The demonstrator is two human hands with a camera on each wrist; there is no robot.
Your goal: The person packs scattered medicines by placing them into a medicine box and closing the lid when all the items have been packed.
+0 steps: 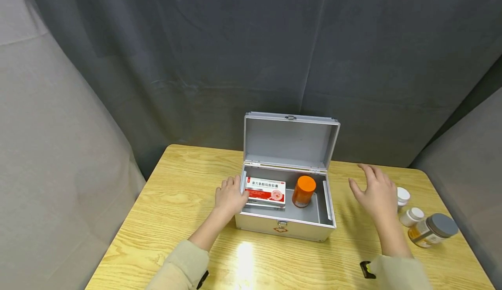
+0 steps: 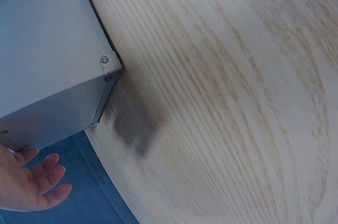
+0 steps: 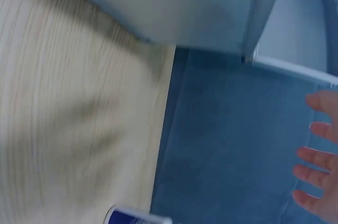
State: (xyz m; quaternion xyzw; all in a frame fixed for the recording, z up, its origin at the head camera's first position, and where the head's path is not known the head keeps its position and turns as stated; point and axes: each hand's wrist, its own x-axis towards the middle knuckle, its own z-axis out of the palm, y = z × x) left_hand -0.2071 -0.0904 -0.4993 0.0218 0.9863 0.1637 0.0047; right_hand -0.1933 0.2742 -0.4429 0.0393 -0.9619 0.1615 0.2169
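A silver first-aid case (image 1: pixel 282 233) stands on the table with its lid (image 1: pixel 290 137) raised. Inside, a white and red medicine box (image 1: pixel 265 191) lies at the left. An orange-capped bottle (image 1: pixel 303 191) stands to its right. My left hand (image 1: pixel 230 196) is at the case's left rim, thumb near the medicine box; in the left wrist view its fingers (image 2: pixel 45 174) are loosely bent beside the case wall. Whether they press on it is unclear. My right hand (image 1: pixel 377 192) hovers right of the case, fingers spread and holding nothing.
Right of my right hand are a white-capped bottle (image 1: pixel 402 195), a small white bottle (image 1: pixel 412 216) and a grey-lidded jar (image 1: pixel 432 230). The wooden table (image 1: pixel 176 194) ends at dark curtains (image 1: pixel 219 63) behind; pale drapes (image 1: pixel 59 150) hang at the sides.
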